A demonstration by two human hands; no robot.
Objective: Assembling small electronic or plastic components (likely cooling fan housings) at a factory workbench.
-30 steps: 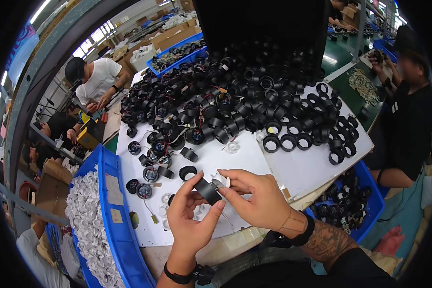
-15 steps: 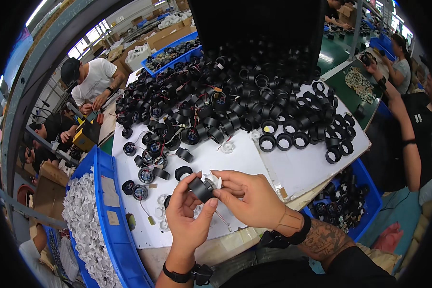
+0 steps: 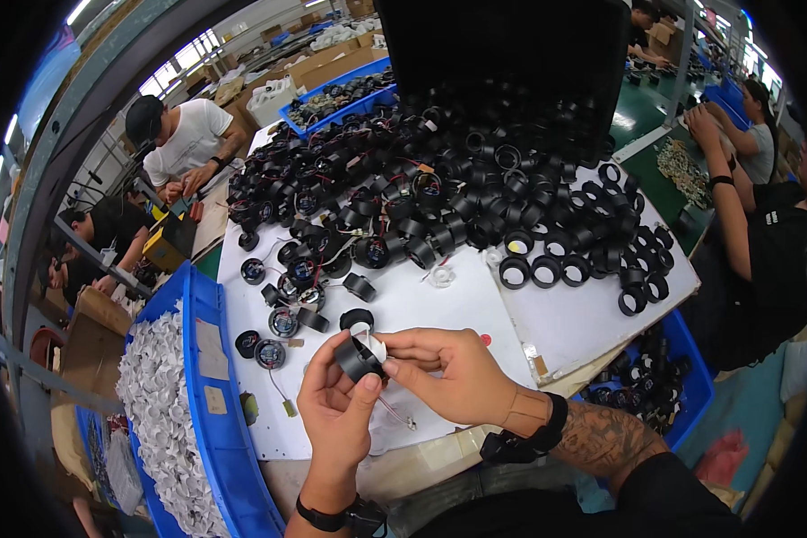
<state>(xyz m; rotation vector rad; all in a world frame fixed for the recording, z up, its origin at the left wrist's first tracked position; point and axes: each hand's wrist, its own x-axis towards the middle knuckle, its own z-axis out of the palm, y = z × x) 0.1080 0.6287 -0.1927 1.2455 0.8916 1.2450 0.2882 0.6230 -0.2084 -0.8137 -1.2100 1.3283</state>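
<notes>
My left hand (image 3: 339, 412) is closed round a short black cylindrical housing (image 3: 355, 360), gripping it between thumb and fingers above the near part of the board. My right hand (image 3: 448, 369) pinches a small white plastic part (image 3: 374, 346) at the housing's right-hand opening. Whether the white part sits fully inside cannot be seen behind the fingers. Below the hands hangs a thin wire (image 3: 390, 410) ending in a small pale connector (image 3: 411, 422). Just beyond the held housing, another black ring (image 3: 357, 318) lies on the white board (image 3: 439, 323).
Black housings (image 3: 394, 193), some wired, are heaped across the far board. A blue bin (image 3: 208, 359) of white plastic parts (image 3: 163, 403) stands at left; another blue bin (image 3: 690, 386) holds black parts at lower right. A dark crate (image 3: 502, 63) stands behind. Co-workers (image 3: 193, 143) sit nearby.
The white part has come closer to the housing's opening and less of it shows between my fingers. Both hands have shifted slightly left, and the whole view has shifted a little.
</notes>
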